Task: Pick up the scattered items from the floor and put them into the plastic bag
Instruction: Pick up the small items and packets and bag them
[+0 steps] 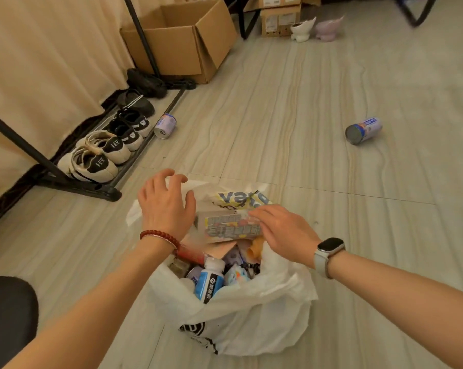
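I see the pale tiled floor [291, 107] filling most of the view, with a cream curtain [44, 49] hanging along the left and an open cardboard box [182, 41] at its far end. Below the curtain a black shoe rack [73, 182] carries a row of shoes [102, 153]. Close to me the white plastic bag [254, 315] stands open on the floor, already holding a blue-and-white bottle [209, 278] and other small packages. My left hand [166, 203] hovers over the bag's far left rim, its grip spread with fingers loosely bent and holding nothing. My right hand [283, 230] has its grip pinching a flat printed packet [230, 226] right above the bag's mouth. Two cans lie on their sides well apart from the bag: one can [165, 126] just beside the shoe rack, the other can [363, 130] out on the open floor to the right.
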Available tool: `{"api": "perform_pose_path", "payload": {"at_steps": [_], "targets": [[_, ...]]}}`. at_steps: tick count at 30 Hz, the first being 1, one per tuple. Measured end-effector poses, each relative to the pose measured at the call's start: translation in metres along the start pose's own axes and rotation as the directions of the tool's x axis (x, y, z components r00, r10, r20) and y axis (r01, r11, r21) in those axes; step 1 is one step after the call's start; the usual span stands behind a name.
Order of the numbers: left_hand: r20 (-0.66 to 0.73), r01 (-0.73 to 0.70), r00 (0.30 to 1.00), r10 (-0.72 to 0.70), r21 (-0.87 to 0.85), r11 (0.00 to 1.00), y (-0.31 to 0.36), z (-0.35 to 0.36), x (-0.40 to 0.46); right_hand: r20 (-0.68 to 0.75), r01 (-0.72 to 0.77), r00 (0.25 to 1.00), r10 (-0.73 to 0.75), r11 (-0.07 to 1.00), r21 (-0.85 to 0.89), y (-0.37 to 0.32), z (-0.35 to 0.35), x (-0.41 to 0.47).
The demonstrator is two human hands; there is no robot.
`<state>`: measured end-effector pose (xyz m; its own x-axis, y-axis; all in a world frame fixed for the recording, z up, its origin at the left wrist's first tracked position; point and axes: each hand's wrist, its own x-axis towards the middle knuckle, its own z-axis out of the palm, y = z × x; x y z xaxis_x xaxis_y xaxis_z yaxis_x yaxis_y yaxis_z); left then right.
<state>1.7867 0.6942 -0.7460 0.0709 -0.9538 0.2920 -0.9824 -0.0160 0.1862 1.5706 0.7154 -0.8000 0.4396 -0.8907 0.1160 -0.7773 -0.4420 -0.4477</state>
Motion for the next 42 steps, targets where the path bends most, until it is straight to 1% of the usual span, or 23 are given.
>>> {"api": "perform_pose_path", "payload": {"at_steps": [4, 7, 9, 11, 13, 16, 18, 19, 21, 22, 23, 24, 26, 28, 30, 31, 32, 33, 35, 37, 39, 40, 42], "targets": [[0.062, -0.190, 0.979, 0.196, -0.090, 0.978, 0.063, 0.019, -0.001, -0.120, -0.124, 0.985, 0.128, 0.992, 0.037, 0.047, -0.017, -0.029], [0.111, -0.317, 0.935, 0.337, -0.167, 0.934, 0.122, 0.037, -0.009, -0.118, -0.285, 0.952, 0.282, 0.959, -0.009, 0.090, -0.029, -0.066], [0.161, -0.359, 0.903, 0.398, -0.223, 0.906, 0.164, 0.055, -0.018, -0.100, -0.425, 0.901, 0.422, 0.905, -0.017, 0.122, -0.038, -0.095], [0.285, -0.353, 0.859, 0.426, -0.273, 0.895, 0.202, 0.078, -0.029, -0.086, -0.563, 0.824, 0.560, 0.826, -0.017, 0.153, -0.046, -0.125], [0.405, -0.352, 0.795, 0.451, -0.297, 0.887, 0.238, 0.102, -0.043, -0.066, -0.676, 0.737, 0.673, 0.737, -0.029, 0.183, -0.053, -0.157], [0.559, -0.342, 0.683, 0.470, -0.323, 0.882, 0.285, 0.137, -0.068, -0.087, -0.788, 0.616, 0.783, 0.613, -0.061, 0.221, -0.064, -0.203], [0.617, -0.359, 0.614, 0.492, -0.337, 0.870, 0.313, 0.157, -0.083, -0.131, -0.845, 0.534, 0.835, 0.528, -0.083, 0.242, -0.071, -0.230], [0.626, -0.377, 0.588, 0.512, -0.348, 0.859, 0.328, 0.165, -0.089, -0.170, -0.870, 0.494, 0.853, 0.486, -0.086, 0.253, -0.075, -0.242], [0.630, -0.410, 0.548, 0.550, -0.372, 0.833, 0.359, 0.179, -0.093, -0.320, -0.907, 0.414, 0.852, 0.417, -0.063, 0.274, -0.085, -0.263], [0.627, -0.418, 0.538, 0.563, -0.382, 0.824, 0.375, 0.185, -0.093, -0.403, -0.925, 0.360, 0.841, 0.378, -0.037, 0.285, -0.091, -0.272], [0.624, -0.422, 0.533, 0.571, -0.389, 0.819, 0.394, 0.191, -0.092, -0.469, -0.947, 0.285, 0.836, 0.323, -0.001, 0.298, -0.099, -0.282], [0.617, -0.421, 0.538, 0.574, -0.393, 0.817, 0.410, 0.196, -0.090, -0.502, -0.963, 0.217, 0.837, 0.267, 0.029, 0.310, -0.107, -0.290], [0.582, -0.465, 0.543, 0.605, -0.392, 0.794, 0.441, 0.206, -0.083, -0.484, -0.983, 0.120, 0.867, 0.172, 0.065, 0.335, -0.116, -0.303], [0.518, -0.548, 0.538, 0.665, -0.384, 0.743, 0.475, 0.214, -0.077, -0.421, -0.985, 0.025, 0.907, 0.094, 0.143, 0.358, -0.112, -0.317], [0.462, -0.569, 0.554, 0.692, -0.397, 0.720, 0.506, 0.221, -0.071, -0.365, -0.968, -0.057, 0.929, 0.038, 0.246, 0.374, -0.098, -0.326], [0.454, -0.563, 0.557, 0.695, -0.410, 0.718, 0.520, 0.225, -0.069, -0.364, -0.961, -0.085, 0.928, 0.020, 0.277, 0.378, -0.088, -0.328], [0.465, -0.557, 0.550, 0.694, -0.415, 0.719, 0.531, 0.230, -0.068, -0.388, -0.953, -0.104, 0.916, 0.020, 0.303, 0.380, -0.077, -0.331], [0.488, -0.556, 0.536, 0.689, -0.410, 0.723, 0.540, 0.237, -0.069, -0.434, -0.940, -0.107, 0.895, 0.051, 0.337, 0.380, -0.068, -0.333], [0.525, -0.571, 0.515, 0.677, -0.380, 0.728, 0.547, 0.249, -0.075, -0.550, -0.907, -0.079, 0.832, 0.169, 0.386, 0.379, -0.051, -0.336], [0.479, -0.636, 0.545, 0.688, -0.298, 0.711, 0.550, 0.257, -0.080, -0.612, -0.905, -0.037, 0.790, 0.233, 0.355, 0.378, -0.041, -0.340], [0.449, -0.664, 0.575, 0.684, -0.233, 0.711, 0.553, 0.260, -0.082, -0.635, -0.924, -0.009, 0.773, 0.237, 0.300, 0.380, -0.040, -0.341], [0.474, -0.633, 0.583, 0.660, -0.245, 0.734, 0.553, 0.260, -0.082, -0.641, -0.929, -0.006, 0.768, 0.233, 0.287, 0.381, -0.040, -0.340], [0.546, -0.478, 0.591, 0.594, -0.356, 0.803, 0.551, 0.261, -0.085, -0.645, -0.939, -0.009, 0.764, 0.216, 0.269, 0.383, -0.039, -0.340]]}}
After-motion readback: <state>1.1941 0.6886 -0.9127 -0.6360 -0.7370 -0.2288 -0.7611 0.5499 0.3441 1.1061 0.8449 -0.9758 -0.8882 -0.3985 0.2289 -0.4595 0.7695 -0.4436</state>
